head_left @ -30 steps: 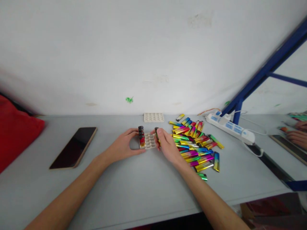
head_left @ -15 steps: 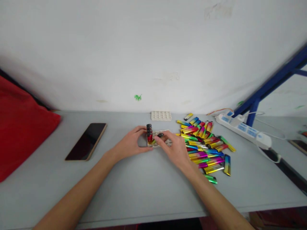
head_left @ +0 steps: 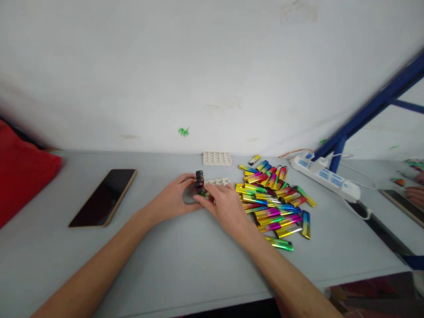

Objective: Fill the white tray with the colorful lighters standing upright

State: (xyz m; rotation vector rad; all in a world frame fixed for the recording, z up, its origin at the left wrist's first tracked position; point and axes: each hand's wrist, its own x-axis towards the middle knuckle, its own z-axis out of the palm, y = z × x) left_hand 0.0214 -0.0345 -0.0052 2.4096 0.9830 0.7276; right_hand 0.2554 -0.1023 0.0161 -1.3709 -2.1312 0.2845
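A white slotted tray (head_left: 221, 181) lies on the grey table (head_left: 185, 256), with a row of upright lighters (head_left: 199, 180) standing in its left column. My left hand (head_left: 174, 199) curls around the tray's left side and steadies it. Fingers of my right hand (head_left: 221, 206) pinch a lighter (head_left: 202, 192) at the near end of that row, pressing it down into the tray. A heap of shiny multicoloured lighters (head_left: 273, 201) lies just right of my right hand.
A second white tray (head_left: 217, 158) sits further back by the wall. A dark phone (head_left: 103, 197) lies at the left, red cloth (head_left: 23, 174) beyond it. A white power strip (head_left: 326, 178) and a blue frame (head_left: 367, 112) are at the right. Another person's hand (head_left: 415, 193) shows at the right edge.
My right hand carried a lighter from the tray's right side across to the left row and lowered it there. My left hand stayed on the tray.
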